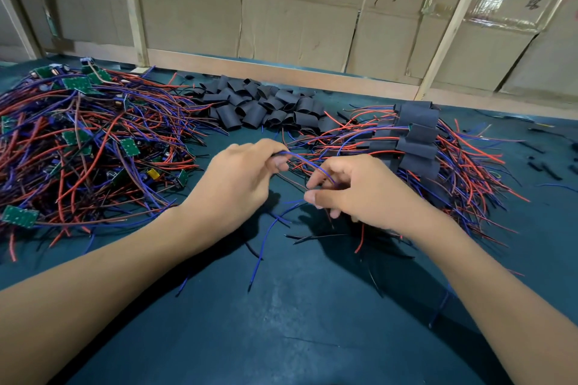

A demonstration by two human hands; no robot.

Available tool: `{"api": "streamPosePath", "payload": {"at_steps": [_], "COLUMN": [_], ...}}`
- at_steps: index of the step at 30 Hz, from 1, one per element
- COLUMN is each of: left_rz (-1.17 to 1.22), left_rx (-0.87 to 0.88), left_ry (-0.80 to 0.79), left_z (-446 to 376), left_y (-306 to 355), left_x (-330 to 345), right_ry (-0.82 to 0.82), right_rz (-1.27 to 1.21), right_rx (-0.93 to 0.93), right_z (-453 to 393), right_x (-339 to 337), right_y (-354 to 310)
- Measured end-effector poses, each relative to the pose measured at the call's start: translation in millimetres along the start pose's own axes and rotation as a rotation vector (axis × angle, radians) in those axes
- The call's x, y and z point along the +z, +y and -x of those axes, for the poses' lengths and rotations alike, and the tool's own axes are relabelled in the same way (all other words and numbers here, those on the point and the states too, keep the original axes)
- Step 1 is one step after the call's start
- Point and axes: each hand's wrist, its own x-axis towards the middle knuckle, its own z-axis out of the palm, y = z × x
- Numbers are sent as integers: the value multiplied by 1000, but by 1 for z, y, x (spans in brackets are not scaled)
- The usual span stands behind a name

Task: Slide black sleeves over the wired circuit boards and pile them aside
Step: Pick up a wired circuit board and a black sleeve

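While both forearms are reaching over the dark desk (281, 322), the left hand (237, 178) is curling its fingers around blue wires (300, 159), and the right hand (359, 194) is pinching the same strands. Left of the hands, bare circuit boards (78, 134) are lying tangled; right, sleeved ones (416, 141) are piling up. Beyond the hands, loose black sleeves (259, 106) are heaping.

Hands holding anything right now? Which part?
Both grip one unit's wires: left hand curls round the blue wires near one end, right hand pinches them further along. Board itself isn't visible.
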Motion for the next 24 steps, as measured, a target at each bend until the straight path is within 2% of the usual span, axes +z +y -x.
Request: {"api": "streamPosePath", "payload": {"at_steps": [2,3,6,10,12,16,20,24], "left_rz": [-13,-68,-280,-444,-499,-550,-544,-500], "left_rx": [4,30,85,129,151,202,224,224], "left_ry": [7,2,-47,-44,-26,-22,-28,-32], "left_z": [-4,-5,-9,-9,-8,-5,-3,-3], "left_y": [-5,-8,-13,-12,-11,-9,-8,-4], "left_x": [-5,-6,-8,-7,-6,-4,-2,-1], "right_ry": [-106,-108,3,179,208,164,45,83], "right_rz": [-147,-253,-461,-610,-637,-699,-892,-797], "right_rx": [127,190,285,97,5,-76,-42,-33], "right_z": [-1,-1,-4,-5,-4,-3,-2,-2], "right_x": [-7,-11,-19,-21,-18,-6,-4,-2], "right_y": [2,2,4,2,-1,-7,-12,-12]}}
